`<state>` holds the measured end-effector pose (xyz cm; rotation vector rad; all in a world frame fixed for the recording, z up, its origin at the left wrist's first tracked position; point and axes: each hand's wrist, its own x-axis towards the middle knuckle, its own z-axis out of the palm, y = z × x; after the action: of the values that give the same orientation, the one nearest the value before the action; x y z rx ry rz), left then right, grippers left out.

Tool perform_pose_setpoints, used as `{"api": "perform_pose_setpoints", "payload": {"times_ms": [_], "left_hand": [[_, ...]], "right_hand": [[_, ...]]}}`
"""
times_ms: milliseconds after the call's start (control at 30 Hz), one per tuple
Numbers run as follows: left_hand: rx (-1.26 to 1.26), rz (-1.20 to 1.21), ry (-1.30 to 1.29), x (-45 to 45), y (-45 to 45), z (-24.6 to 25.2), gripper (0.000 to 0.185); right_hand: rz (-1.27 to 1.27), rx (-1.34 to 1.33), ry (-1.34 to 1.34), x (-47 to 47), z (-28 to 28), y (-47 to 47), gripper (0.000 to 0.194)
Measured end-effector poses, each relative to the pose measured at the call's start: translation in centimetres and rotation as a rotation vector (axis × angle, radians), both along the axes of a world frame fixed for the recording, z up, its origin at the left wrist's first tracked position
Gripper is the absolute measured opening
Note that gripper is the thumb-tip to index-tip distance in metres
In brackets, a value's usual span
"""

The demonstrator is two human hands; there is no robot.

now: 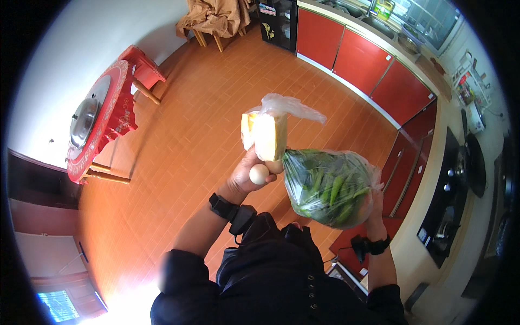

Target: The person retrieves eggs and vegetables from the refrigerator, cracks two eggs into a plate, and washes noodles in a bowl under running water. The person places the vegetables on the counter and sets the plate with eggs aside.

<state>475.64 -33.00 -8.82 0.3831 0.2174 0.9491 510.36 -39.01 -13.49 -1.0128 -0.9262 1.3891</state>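
My left hand (248,172) is closed around pale eggs (259,174), and a yellowish-white block of food (270,136) with a clear plastic bag (286,106) over its top stands above that hand. What the block is, I cannot tell. To its right is a clear plastic bag of green peppers (333,189), full and rounded. My right hand (375,203) is at the bag's right side, its fingers partly hidden by the plastic. Both hands are above the tiled floor, in front of my dark clothing.
Red kitchen cabinets (359,59) carry a counter with a sink (380,27), a black gas hob (443,199) and a wok (474,164) along the right. At left stands a round table with a red cloth (122,109) and a metal lid (84,123). A red stool (148,67) is behind it.
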Motion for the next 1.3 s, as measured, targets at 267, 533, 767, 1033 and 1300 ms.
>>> {"api": "perform_pose_setpoints", "payload": {"times_ms": [267, 533, 767, 1033, 1300], "left_hand": [[-0.068, -0.05, -0.248, 7.3, 12.8, 2.2, 0.05], [0.063, -0.028, 0.031, 13.6, 28.4, 2.4, 0.055], [-0.048, -0.302, 0.04, 23.5, 41.1, 1.0, 0.048], [0.023, -0.388, 0.374, 36.8, 52.5, -0.7, 0.046], [0.133, -0.369, 0.563, 49.2, 64.9, -0.1, 0.05]], "right_hand": [[0.147, 0.042, 0.136, 4.1, 6.7, 14.0, 0.041], [0.11, -0.115, 0.174, 11.1, 6.9, 24.0, 0.05], [-0.295, -0.155, 0.462, 18.2, 2.8, 29.5, 0.051], [-0.681, -0.048, 0.647, 31.9, 0.1, 38.6, 0.052], [-1.05, 0.144, 0.54, 52.2, -4.7, 49.5, 0.04]]}}
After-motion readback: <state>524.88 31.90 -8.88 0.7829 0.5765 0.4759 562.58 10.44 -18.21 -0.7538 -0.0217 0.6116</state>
